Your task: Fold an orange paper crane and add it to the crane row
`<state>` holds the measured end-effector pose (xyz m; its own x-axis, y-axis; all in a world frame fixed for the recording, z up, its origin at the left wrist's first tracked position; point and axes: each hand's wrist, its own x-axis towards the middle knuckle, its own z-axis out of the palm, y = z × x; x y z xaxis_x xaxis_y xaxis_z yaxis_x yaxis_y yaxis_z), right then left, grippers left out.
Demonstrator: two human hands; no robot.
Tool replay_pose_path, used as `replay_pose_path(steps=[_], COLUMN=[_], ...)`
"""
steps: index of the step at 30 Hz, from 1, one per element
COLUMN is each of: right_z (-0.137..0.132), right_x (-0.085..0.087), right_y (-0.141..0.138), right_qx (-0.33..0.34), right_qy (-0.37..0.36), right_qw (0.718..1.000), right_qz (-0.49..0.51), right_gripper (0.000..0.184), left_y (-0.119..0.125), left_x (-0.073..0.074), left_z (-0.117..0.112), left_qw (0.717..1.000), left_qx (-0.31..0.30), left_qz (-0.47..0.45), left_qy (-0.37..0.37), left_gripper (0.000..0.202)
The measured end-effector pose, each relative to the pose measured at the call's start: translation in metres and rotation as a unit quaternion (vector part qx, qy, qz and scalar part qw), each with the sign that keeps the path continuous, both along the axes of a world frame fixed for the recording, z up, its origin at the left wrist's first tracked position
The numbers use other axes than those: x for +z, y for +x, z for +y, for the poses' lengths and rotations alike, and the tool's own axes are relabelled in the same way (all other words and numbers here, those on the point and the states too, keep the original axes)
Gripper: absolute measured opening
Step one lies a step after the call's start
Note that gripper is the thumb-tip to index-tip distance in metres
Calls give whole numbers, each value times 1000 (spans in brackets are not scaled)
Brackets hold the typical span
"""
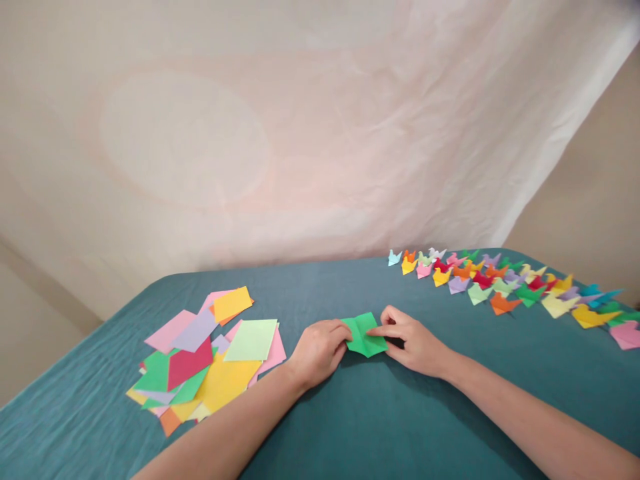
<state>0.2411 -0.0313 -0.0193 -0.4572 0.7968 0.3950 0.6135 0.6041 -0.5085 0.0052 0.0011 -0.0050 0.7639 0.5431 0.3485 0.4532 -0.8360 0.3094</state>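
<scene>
Between my hands a green sheet of origami paper (364,332) shows crease lines, its edges lifted a little off the cloth. My left hand (321,350) pinches its left edge, the fingers curled and the thumb partly hidden. On the other side, my right hand (413,340) grips the right edge, with the index finger lying across the paper's upper face and the thumb below.
Left of my hands lies a loose pile of coloured paper sheets (233,380). Rows of small folded paper birds (505,303) stand at the right. A teal cloth (320,287) covers the table, and a pale sheet (310,133) hangs behind it.
</scene>
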Motion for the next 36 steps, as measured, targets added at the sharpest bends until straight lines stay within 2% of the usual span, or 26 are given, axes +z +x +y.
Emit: replay_pose_path(steps=[5,9,13,15,18,22,26,29,31,36], right_z=[3,3,3,3,4,5,7,8,9,9], right_x=[1,3,5,6,7,4,0,-1,-2,-2], right_y=[1,1,0,0,-1,-2,-4,-5,-6,-6], right_qx=[-16,-13,-6,-5,0,-17,-47,-67,-72,-71], right_qy=[16,-8,-30,-37,-50,-67,-74,-79,-82,-88], right_qw=[1000,1000,999,999,998,996,993,991,991,990], right_qz=[-16,17,35,37,42,58,84,85,81,83], right_gripper=[24,17,15,16,28,39,39,38,38,36], left_y=[-1,-1,0,0,1,2,3,3,4,6], left_x=[0,2,5,7,7,5,3,3,4,2], left_z=[0,-3,-4,-4,-4,-2,1,1,-1,-8], left_qw=[1000,1000,999,999,998,997,991,984,982,981], left_qx=[5,7,22,37,50,57,83,95,87,53], left_qz=[-8,-23,-20,-8,-1,-27,-56,-87,-112,-132], left_qy=[-10,-11,-12,-18,-28,-54,-94,-121,-127,-132], left_gripper=[19,15,21,24,26,29,36,28,24,34])
